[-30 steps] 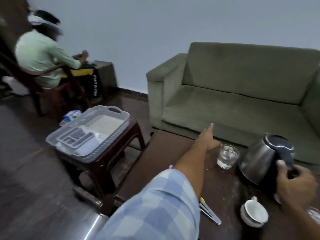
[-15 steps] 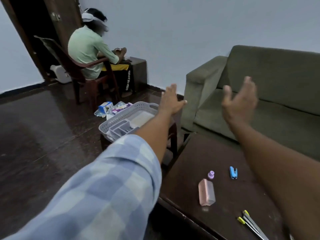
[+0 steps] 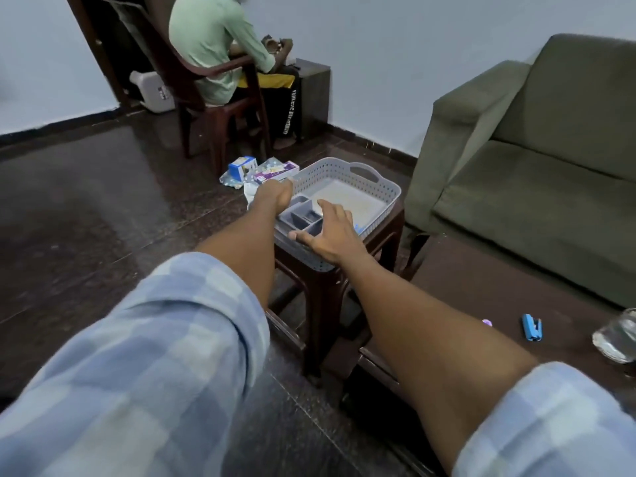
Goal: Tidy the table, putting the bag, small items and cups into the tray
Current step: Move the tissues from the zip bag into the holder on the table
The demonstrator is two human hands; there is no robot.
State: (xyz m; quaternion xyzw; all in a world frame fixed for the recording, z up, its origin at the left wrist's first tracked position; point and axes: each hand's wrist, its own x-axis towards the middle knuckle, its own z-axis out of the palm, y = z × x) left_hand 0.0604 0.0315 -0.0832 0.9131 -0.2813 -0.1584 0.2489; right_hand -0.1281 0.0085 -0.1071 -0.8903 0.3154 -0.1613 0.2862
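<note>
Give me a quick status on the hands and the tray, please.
Left hand at tray's far-left rim, grip unclear. Right hand open over near edge. Tray on stool, nothing blocking.

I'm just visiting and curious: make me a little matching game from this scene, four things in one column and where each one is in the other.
Things:
1. tray
2. stapler
3. glass
4. boxes

Places:
A. on the floor beside the stool
B. at the right edge of the picture, on the low table
C. on the small stool
D. on the low table, left of the glass

Pairs: 1-C, 2-D, 3-B, 4-A
</note>
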